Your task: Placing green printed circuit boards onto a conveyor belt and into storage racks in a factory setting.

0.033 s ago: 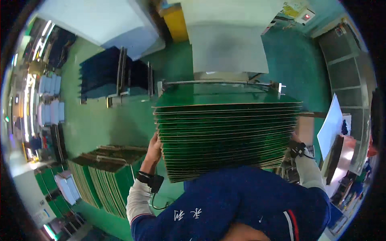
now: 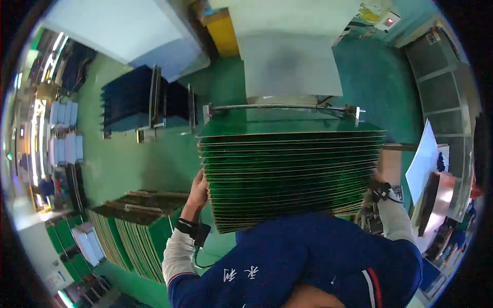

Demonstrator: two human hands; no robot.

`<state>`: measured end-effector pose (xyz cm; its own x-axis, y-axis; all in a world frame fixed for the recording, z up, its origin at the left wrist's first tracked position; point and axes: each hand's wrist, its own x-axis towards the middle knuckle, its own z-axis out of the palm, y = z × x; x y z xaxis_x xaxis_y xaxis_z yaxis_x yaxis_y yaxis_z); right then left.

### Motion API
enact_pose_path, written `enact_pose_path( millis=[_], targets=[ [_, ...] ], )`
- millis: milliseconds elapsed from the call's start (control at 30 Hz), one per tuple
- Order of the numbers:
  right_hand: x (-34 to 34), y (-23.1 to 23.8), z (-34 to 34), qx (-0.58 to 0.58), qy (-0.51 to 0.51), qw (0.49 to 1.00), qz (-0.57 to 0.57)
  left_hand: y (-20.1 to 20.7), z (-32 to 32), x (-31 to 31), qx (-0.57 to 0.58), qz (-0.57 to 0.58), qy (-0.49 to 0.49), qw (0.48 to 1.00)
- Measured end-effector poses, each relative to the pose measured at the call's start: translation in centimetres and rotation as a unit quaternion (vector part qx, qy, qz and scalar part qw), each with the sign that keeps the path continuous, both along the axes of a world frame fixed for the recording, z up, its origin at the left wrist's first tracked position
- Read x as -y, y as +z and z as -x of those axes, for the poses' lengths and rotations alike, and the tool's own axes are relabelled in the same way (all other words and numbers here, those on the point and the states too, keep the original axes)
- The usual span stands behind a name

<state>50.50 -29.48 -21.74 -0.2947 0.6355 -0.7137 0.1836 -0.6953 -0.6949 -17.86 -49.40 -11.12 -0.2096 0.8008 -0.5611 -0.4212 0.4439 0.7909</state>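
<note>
A thick row of thin green panels (image 2: 287, 179) with light brown edges fills the space before my chest, each panel a little apart from its neighbour. At its left side my left hand (image 2: 197, 191) grips the panel edges, its fingertips partly hidden by the row. My right hand (image 2: 379, 179) holds the opposite side, with most of its fingers out of sight behind the edges. Both wrists carry black straps with small black boxes. Just beyond the farthest panel runs a metal bar (image 2: 282, 107) with pale end blocks.
Left of me stand racks of similar green panels (image 2: 138, 236); farther off is a rack of dark panels (image 2: 128, 100). A grey-white cover (image 2: 292, 66) hangs ahead. On the right are a tilted white sheet (image 2: 422, 154) and a framed partition (image 2: 441, 87).
The view has shifted very slightly. Both hands stay on the sides of the green panels, and nothing is let go.
</note>
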Motion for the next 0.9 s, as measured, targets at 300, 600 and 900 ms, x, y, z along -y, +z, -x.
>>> enact_pose_path(
  millis=[300,600,900],
  targets=[
    [-8.3,2.3,0.5,-0.044,-0.054,0.997,-0.011,-0.7,1.2,-17.5,-0.064,0.078,-0.059,0.993],
    [-19.0,6.4,7.8,-0.165,-0.200,0.965,0.029,0.9,1.7,-29.7,-0.057,0.099,-0.042,0.993],
    [-39.9,-0.4,6.6,0.033,0.019,0.999,-0.039,-6.8,3.5,-39.0,0.002,0.131,-0.020,0.991]
  ],
)
